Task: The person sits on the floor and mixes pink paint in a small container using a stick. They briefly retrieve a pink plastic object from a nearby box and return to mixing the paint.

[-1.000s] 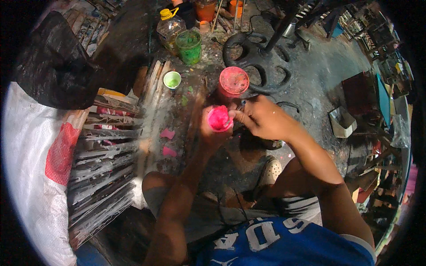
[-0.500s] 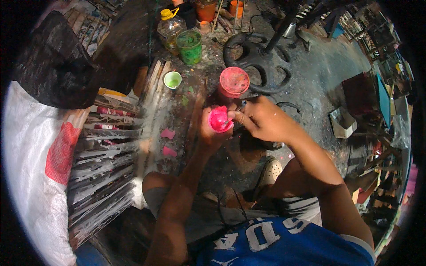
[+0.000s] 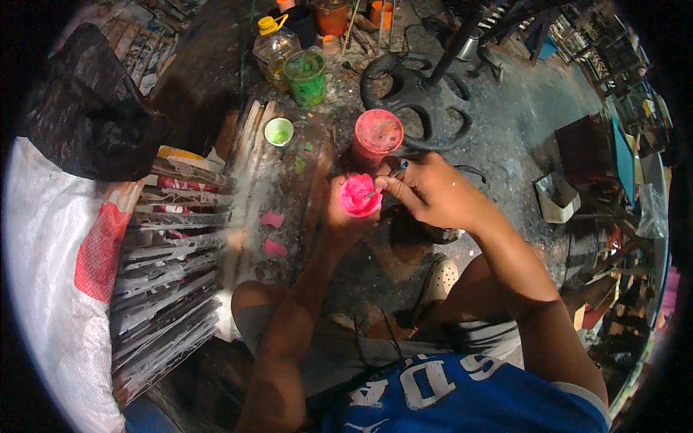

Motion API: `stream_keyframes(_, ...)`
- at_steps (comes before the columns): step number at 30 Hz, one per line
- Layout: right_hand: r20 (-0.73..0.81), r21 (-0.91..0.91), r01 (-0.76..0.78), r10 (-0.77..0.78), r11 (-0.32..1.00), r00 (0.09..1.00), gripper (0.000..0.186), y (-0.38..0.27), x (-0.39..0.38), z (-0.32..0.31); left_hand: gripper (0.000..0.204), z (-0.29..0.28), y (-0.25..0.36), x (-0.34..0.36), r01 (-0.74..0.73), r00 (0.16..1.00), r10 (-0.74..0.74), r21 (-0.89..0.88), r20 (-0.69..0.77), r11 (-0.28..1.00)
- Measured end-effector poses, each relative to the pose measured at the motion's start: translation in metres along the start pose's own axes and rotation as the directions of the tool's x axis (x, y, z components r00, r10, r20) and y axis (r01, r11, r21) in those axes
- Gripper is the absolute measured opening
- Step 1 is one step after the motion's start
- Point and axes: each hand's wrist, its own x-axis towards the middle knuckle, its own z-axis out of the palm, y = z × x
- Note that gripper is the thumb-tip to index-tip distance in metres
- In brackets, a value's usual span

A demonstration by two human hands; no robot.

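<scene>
My left hand [image 3: 342,220] is wrapped round a small cup [image 3: 360,210] that holds thick, bright pink paint [image 3: 355,190]. In my right hand [image 3: 426,189] is a thin stirring tool; its dark end [image 3: 403,165] sticks out above the thumb and its tip dips into the paint. The tool's exact kind is mostly hidden by the fingers. Just beyond the cup stands a pink-stained bucket [image 3: 378,131]. To the left of it is a small white cup [image 3: 279,132] with light green paint inside.
A green-stained bucket [image 3: 305,79] and a clear jug with a yellow cap [image 3: 277,54] stand farther back. A black spoked base [image 3: 422,94] lies beyond the pink bucket. On the left are paint-crusted slats [image 3: 177,252] and a white sack [image 3: 54,289]. Pink scraps [image 3: 273,219] lie nearby.
My right hand has shifted slightly with the tool, and the pink paint in the cup has changed shape. The left hand still holds the cup; the view has moved a little.
</scene>
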Motion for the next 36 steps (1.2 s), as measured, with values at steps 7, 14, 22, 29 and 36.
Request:
stream_keyframes(7,-0.102,-0.087,0.006,-0.014,0.996,0.995,0.037,-0.002,0.007,0.007,0.065,0.000,-0.027,0.003,-0.202,0.977,0.211,0.205,-0.024,0.958)
stream_keyframes(14,-0.126,-0.074,0.066,-0.075,0.995,0.989,0.035,-0.005,0.005,0.027,0.063,0.012,0.007,0.002,-0.232,0.968,0.248,0.260,-0.029,0.937)
stream_keyframes(22,0.051,-0.070,-0.012,0.016,0.997,0.999,0.037,0.000,-0.001,0.001,0.065,0.006,-0.004,-0.001,-0.148,0.989,0.147,0.104,0.017,0.983)
stream_keyframes(29,-0.131,-0.118,0.042,-0.057,0.992,0.990,0.026,0.007,0.009,0.021,0.062,0.003,-0.016,0.001,-0.253,0.952,0.296,0.739,0.076,0.625)
stream_keyframes(36,0.109,0.047,0.043,-0.048,0.998,0.993,0.035,0.003,0.004,0.012,0.061,0.006,-0.009,-0.002,-0.279,0.946,0.316,0.317,-0.071,0.906)
